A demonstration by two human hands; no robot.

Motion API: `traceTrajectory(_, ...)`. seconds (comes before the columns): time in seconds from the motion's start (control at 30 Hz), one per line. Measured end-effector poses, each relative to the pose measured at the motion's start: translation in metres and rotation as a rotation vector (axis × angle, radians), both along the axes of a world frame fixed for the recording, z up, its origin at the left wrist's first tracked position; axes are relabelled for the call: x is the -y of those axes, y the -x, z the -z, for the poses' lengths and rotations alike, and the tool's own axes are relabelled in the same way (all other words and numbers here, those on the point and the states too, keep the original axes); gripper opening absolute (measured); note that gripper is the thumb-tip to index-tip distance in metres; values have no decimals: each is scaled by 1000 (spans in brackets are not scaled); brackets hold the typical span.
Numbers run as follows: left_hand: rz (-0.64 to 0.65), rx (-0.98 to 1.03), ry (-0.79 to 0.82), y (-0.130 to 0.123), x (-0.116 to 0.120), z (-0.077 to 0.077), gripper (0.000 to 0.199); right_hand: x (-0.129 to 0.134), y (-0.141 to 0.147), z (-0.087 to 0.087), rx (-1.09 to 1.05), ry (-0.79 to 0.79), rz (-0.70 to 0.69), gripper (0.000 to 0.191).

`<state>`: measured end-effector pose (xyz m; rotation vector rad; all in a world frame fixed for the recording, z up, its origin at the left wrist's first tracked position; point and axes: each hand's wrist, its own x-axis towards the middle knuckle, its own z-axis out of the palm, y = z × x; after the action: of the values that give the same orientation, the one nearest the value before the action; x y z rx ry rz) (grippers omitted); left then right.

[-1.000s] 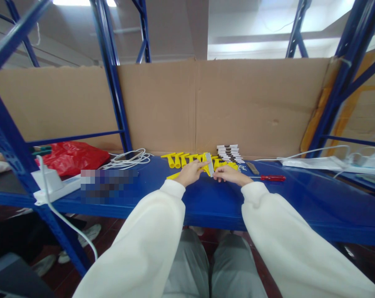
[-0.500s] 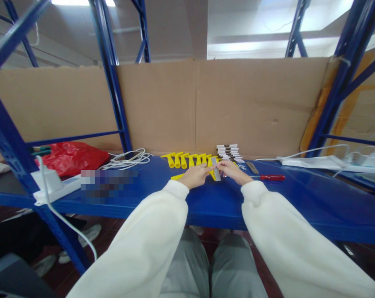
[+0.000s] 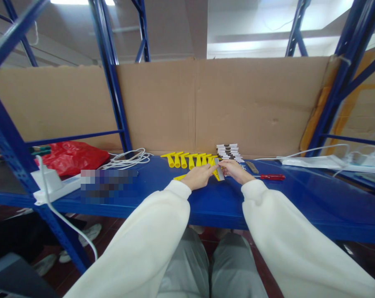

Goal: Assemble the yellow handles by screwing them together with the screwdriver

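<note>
Over the blue shelf, my left hand (image 3: 199, 176) and my right hand (image 3: 233, 169) meet at a flat grey metal strip (image 3: 220, 171), fingers closed on it from both sides. A yellow piece (image 3: 216, 175) shows right beside the strip, between the hands. Part of another yellow piece (image 3: 180, 177) sticks out to the left of my left hand. Just behind the hands stands a row of several yellow T-shaped pieces (image 3: 184, 160). To the right lies a red-handled screwdriver (image 3: 272, 177), its shaft pointing toward my right hand.
White-and-dark packets (image 3: 229, 152) are stacked by the cardboard wall (image 3: 237, 103). A grey-brown block (image 3: 252, 167) and small silver bits lie near them. At left are a white power strip (image 3: 55, 191), coiled white cable (image 3: 130, 159) and a red bag (image 3: 72, 158).
The grey strip has tilted and shifted slightly right, with more of the yellow piece showing beside it. My left hand has moved a little to the right.
</note>
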<state>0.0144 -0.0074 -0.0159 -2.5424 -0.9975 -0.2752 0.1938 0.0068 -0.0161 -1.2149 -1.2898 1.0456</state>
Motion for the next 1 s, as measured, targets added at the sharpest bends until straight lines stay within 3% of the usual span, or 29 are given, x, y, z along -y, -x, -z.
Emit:
traceTrajectory(0.27,3,-13,-30,-1,1,-1,53,2,0,-3,28,-88,22,25)
traceTrajectory(0.47,8,-24,-23,-1,2,0,54,5,2,-5,30,-66,53,29)
traceTrajectory(0.73,8,-35,6,-4,7,-2,54,0,-1,0,17,-20,30,21)
traceTrajectory(1.0,32,-4,8,-4,4,1,58,-8,-5,5,50,-83,-5,19)
